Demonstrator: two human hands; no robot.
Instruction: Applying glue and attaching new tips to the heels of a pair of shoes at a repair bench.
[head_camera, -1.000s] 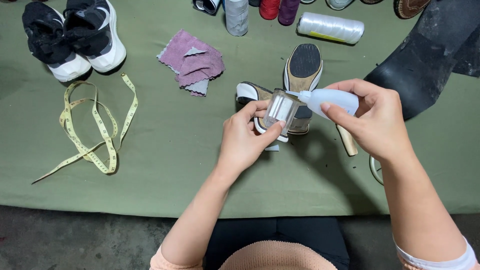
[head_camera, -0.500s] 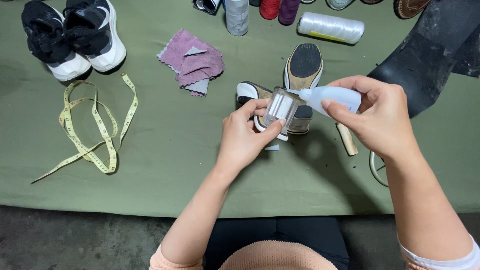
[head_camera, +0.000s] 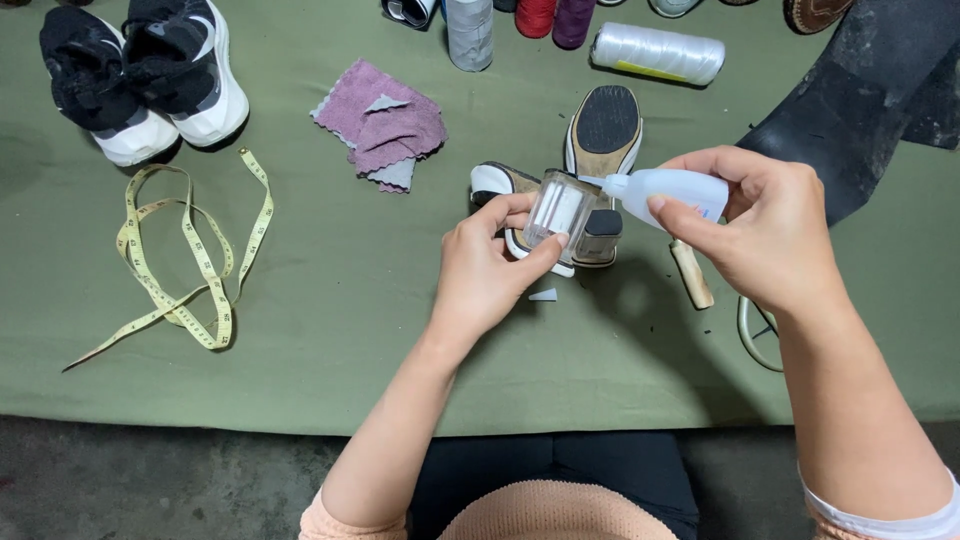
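Knees and a dark lap sit nearest us at the bottom edge, then bare floor, then the green cloth (head_camera: 330, 330) that covers the work area. Above it our left hand (head_camera: 490, 265) is closed on a small clear block (head_camera: 560, 208), thumb on one side, fingers on the other, holding it up over the cloth. Our right hand (head_camera: 775, 235) is wrapped around a white squeeze bottle (head_camera: 670, 190), whose nozzle tip touches the block's top corner. The hands stay apart, joined only through bottle and block.

Directly under the block lie two heeled sandals (head_camera: 605, 135), soles up, and the block and our fingers hide much of the nearer one. A tiny pale scrap (head_camera: 543, 295) lies just below them. A wooden handle (head_camera: 692, 272) pokes out from beneath our right hand, which covers its upper end. At left a yellow tape measure (head_camera: 185, 265) lies looped, well apart. Farther out are purple fabric swatches (head_camera: 385, 125), a pair of black-and-white sneakers (head_camera: 145, 75), a white thread cone (head_camera: 658, 52) on its side, and more spools (head_camera: 545, 18) at the top edge. A black sheet (head_camera: 860, 95) fills the far right corner.
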